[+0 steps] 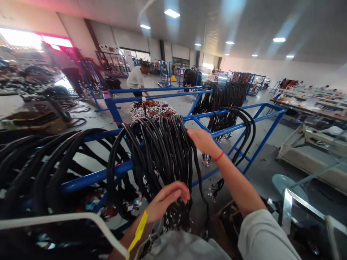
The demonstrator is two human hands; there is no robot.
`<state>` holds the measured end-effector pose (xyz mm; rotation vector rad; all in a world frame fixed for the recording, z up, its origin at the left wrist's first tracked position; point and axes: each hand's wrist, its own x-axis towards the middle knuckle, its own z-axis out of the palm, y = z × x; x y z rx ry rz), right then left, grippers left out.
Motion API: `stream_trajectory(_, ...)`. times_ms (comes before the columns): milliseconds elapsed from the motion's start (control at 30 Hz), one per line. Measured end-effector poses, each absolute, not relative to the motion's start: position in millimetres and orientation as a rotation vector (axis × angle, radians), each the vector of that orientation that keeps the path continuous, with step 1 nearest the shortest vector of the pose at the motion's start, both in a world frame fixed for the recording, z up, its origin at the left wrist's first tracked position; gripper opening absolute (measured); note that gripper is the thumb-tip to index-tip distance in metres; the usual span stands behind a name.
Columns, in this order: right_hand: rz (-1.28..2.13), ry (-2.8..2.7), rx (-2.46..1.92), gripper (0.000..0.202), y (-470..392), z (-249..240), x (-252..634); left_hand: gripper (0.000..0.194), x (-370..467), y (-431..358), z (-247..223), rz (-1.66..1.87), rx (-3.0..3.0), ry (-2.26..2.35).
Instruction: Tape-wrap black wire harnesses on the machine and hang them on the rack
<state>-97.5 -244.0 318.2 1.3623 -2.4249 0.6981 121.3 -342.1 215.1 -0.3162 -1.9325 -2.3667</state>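
Note:
Black wrapped wire harnesses (pixel 169 151) hang in a dense row over the blue rack (pixel 97 176) in front of me. My right hand (pixel 201 140), with a red band at the wrist, has its fingertips closed at the upper part of the rightmost harness (pixel 198 169), whose length dangles below. Part of those fingers is hidden against the bundle. Lower down, my left hand (pixel 169 198) is held before the hanging harnesses, its fingers loosely curved and nothing visible in them. A yellow tag (pixel 140 231) is at my left wrist.
More thick black harnesses (pixel 62 162) loop over the rack at left. Others (pixel 230 95) hang further along. A pale tube (pixel 73 216) crosses the lower left, and a metal frame (pixel 287 206) stands at lower right. One person (pixel 136 77) bends beyond the rack; another (pixel 63 61) stands far left.

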Motion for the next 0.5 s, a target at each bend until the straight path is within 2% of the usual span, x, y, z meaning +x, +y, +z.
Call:
stream_trajectory(33, 0.695, -2.412, 1.275, 0.043, -226.5, 317.6, -115.0, 0.042, 118.8, -342.1, 213.0, -2.375, -0.337, -1.941)
stream_trajectory(167, 0.556, -2.543, 0.381, 0.042, -128.6, 326.1, -216.5, 0.04, 115.9, -344.9, 204.9, -2.433, -0.373, -1.961)
stream_trajectory(233, 0.408, -2.695, 0.198, 0.04, -97.2, 332.9, -254.9, 0.038, 116.3, -345.4, 203.9, -2.455, -0.37, -1.963)
stream_trajectory(400, 0.011, -2.824, 0.099, 0.025, -117.8, 362.5, -261.8, 0.038, 118.5, -345.2, 207.7, -2.444, -0.394, -1.956)
stream_trajectory(500, -0.01, -2.675, 0.292, 0.025, -160.0, 385.1, -234.0, 0.039, 121.6, -349.6, 206.2, -2.424, -0.334, -1.965)
